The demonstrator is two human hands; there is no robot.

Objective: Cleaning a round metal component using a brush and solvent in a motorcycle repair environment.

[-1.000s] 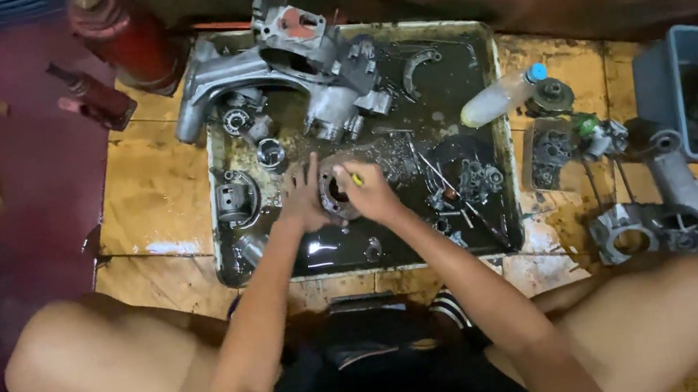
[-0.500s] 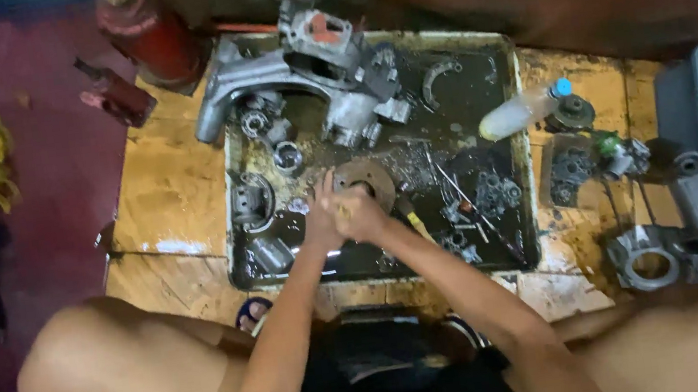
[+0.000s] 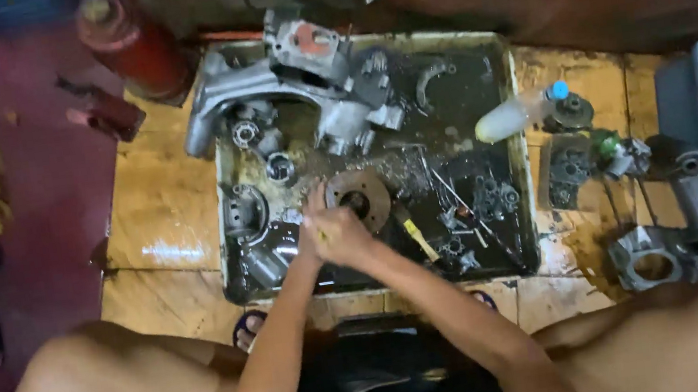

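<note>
Head view, looking down: a shallow metal tray (image 3: pixel 516 156) of dark, oily liquid is set on a wooden floor board (image 3: pixel 161 239), with the person's bare knees at 7 and 5 o'clock. The left hand (image 3: pixel 311 232) and right hand (image 3: pixel 345 234) are pressed together at the tray's centre, fingers curled over something small that cannot be made out; whether it is clamped cannot be told. A round brown flanged disc (image 3: pixel 360 196) with a centre hole lies just beside the hands at 1 o'clock, touching or nearly touching the right hand. A yellow-handled tool (image 3: pixel 417 239) lies at 3 o'clock of the hands. A large grey engine casing (image 3: pixel 280 84) is propped across the tray's 12 o'clock edge. Small bearings and gears are scattered at 9 and 3 o'clock in the tray. Outside it, a white bottle with blue cap (image 3: pixel 518 113) lies at 2 o'clock, a grey bin (image 3: pixel 687 102) at the far 3 o'clock edge, a red cylinder (image 3: pixel 126 41) at 11 o'clock.
</note>
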